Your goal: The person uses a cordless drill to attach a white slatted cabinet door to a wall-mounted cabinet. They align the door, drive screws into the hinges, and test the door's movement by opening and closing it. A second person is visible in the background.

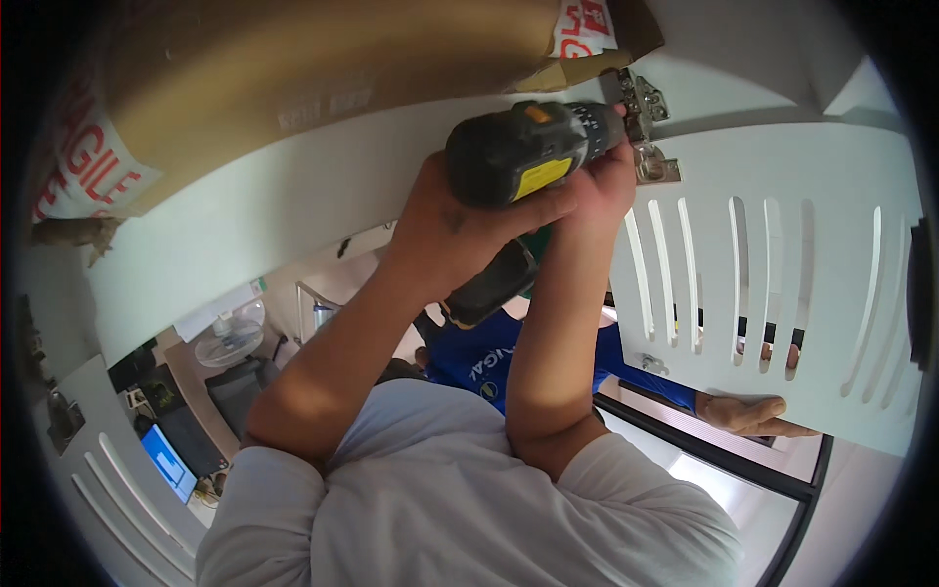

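My left hand (445, 230) is wrapped around the grip of a black cordless drill (509, 147) with a yellow label; its battery base hangs below, between my forearms. The drill lies roughly level, its chuck pointing right at a metal cabinet hinge (644, 108). At the chuck's front end, my right hand (604, 184) is closed around it, a fingertip showing just beyond it beside the hinge. The bit and any screw are hidden. The hinge joins the white cabinet to a white slotted door (709, 176), which stands swung out on the right.
A large taped cardboard box (342, 59) sits above the white cabinet edge (225, 235). Below, another person in a blue shirt (469, 362) supports the door's lower edge with a hand (743, 413). Another slotted door (108, 479), a fan (233, 333) and a lit screen (168, 462) are at left.
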Action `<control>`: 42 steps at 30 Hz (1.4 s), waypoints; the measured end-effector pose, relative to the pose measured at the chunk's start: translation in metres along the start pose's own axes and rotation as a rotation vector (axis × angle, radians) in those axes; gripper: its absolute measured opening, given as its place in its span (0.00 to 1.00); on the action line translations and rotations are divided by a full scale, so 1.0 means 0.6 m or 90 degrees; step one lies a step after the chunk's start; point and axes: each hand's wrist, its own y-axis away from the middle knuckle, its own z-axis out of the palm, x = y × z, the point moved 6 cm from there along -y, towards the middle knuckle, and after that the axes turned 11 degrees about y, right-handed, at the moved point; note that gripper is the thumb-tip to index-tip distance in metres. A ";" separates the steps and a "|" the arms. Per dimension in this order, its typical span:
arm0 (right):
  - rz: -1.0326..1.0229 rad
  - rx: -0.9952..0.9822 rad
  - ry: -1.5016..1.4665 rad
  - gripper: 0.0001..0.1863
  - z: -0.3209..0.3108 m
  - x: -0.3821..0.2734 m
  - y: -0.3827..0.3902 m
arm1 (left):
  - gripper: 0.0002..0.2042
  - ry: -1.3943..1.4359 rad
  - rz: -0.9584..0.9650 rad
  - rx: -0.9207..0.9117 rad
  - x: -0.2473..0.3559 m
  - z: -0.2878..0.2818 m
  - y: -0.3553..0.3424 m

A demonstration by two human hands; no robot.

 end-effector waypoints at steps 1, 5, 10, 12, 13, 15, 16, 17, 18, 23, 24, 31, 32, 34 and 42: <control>-0.023 0.000 0.016 0.15 0.007 0.000 0.009 | 0.19 0.007 -0.010 0.008 0.003 0.003 0.003; -0.063 0.044 0.038 0.17 0.032 0.010 0.034 | 0.17 0.045 -0.057 0.070 0.002 0.008 0.007; -0.025 0.020 -0.003 0.17 0.052 0.015 0.049 | 0.15 0.096 -0.045 0.101 -0.004 0.011 0.003; -0.005 0.004 -0.058 0.17 0.058 0.018 0.051 | 0.14 0.095 -0.059 0.085 -0.003 0.009 0.003; -0.005 -0.001 -0.048 0.17 0.061 0.017 0.053 | 0.15 0.089 -0.072 0.068 -0.001 0.009 0.002; -0.019 0.013 -0.024 0.16 0.063 0.017 0.061 | 0.15 0.076 -0.084 0.048 0.001 0.009 0.001; -0.023 -0.010 -0.030 0.16 0.070 0.016 0.064 | 0.15 0.072 -0.082 0.044 0.003 0.011 0.001; -0.029 -0.033 -0.035 0.16 0.075 0.016 0.069 | 0.15 0.061 -0.093 0.046 0.002 0.011 0.002; -0.036 -0.019 -0.035 0.16 0.076 0.014 0.070 | 0.15 0.073 -0.090 0.041 0.004 0.013 0.001; -0.043 -0.065 0.006 0.14 0.073 0.006 0.084 | 0.14 0.093 -0.108 0.072 0.005 0.019 0.003; -0.031 -0.054 0.021 0.13 0.066 0.007 0.087 | 0.14 0.100 -0.108 0.072 0.005 0.020 0.003; -0.097 0.027 0.272 0.25 0.000 0.000 0.124 | 0.13 0.094 -0.108 0.058 0.005 0.015 0.001; -0.095 0.013 0.269 0.25 -0.005 -0.001 0.124 | 0.13 0.090 -0.107 0.059 0.005 0.014 0.001; -0.103 -0.017 0.261 0.25 -0.009 -0.003 0.123 | 0.12 0.092 -0.126 0.060 0.004 0.013 -0.001; -0.084 -0.049 0.222 0.24 -0.018 -0.003 0.116 | 0.10 0.086 -0.111 0.059 0.005 0.016 0.001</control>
